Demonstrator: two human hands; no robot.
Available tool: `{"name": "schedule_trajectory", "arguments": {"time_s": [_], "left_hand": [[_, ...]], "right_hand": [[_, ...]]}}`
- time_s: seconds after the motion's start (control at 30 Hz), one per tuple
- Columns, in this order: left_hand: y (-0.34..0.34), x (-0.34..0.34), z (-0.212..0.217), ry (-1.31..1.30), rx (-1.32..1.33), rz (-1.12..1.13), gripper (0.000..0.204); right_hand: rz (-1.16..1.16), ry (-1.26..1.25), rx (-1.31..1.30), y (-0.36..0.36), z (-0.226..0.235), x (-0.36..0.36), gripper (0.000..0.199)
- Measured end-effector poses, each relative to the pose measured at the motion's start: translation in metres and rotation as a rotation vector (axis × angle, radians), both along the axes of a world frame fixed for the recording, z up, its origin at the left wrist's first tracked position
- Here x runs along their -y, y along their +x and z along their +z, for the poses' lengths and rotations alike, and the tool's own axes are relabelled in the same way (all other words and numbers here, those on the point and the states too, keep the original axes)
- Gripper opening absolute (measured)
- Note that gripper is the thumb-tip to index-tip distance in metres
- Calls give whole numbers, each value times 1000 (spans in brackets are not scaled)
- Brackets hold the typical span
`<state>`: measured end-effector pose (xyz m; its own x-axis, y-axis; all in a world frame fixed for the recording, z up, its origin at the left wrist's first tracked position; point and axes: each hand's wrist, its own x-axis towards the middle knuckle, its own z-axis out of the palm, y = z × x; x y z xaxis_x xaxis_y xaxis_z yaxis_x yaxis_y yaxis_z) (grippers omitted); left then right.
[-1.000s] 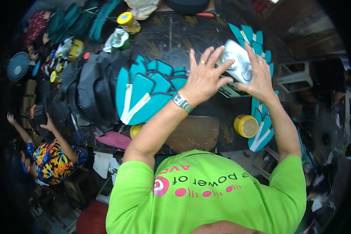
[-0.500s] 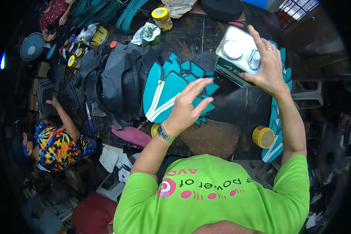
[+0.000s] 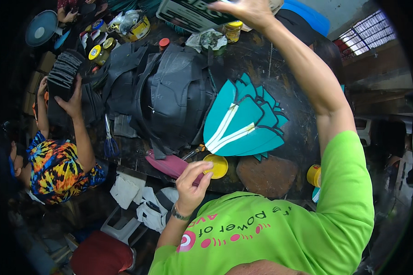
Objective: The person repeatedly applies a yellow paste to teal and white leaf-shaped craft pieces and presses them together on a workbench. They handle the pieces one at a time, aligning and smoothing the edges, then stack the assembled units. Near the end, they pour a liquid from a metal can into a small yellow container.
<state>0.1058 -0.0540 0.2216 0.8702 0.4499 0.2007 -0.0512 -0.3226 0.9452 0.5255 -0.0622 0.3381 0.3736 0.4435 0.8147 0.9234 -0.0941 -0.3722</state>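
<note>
My right hand (image 3: pixel 251 13) is stretched to the far side of the table and grips a rectangular metal can (image 3: pixel 188 14) with a dark green side, partly cut off by the upper edge. Near the front edge, my left hand (image 3: pixel 190 185), with a watch on its wrist, has loosely bent fingers with a gap to the thumb. Its fingertips are beside a round yellow lid (image 3: pixel 218 167); whether they touch it I cannot tell. Beyond the lid lies a fanned stack of teal cut pieces (image 3: pixel 243 121) with dark edging, the top ones bearing white strips.
Black cut pieces (image 3: pixel 172 96) are heaped left of the teal stack. A brown slab (image 3: pixel 267 176) lies at the front edge, a yellow jar (image 3: pixel 313 175) to its right. At left, a co-worker in a colourful shirt (image 3: pixel 62 172) holds a stack of dark pieces (image 3: pixel 64 71).
My right hand has carried the metal can from the right to the far side of the table and tilted it. My left hand has drawn back from the teal stack towards the yellow lid.
</note>
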Motion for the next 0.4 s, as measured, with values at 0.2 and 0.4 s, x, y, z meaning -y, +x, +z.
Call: {"name": "schedule_trajectory", "arguments": {"time_s": [0.2,0.4], "left_hand": [[-46,-18,-6,-38,-110,127,22],[-53,-30,-20,-95,-140,194,23]], "right_hand": [[-7,-5,95,11,-35,-126,123],[108,-150,-243,19,-70,-171,127]]}}
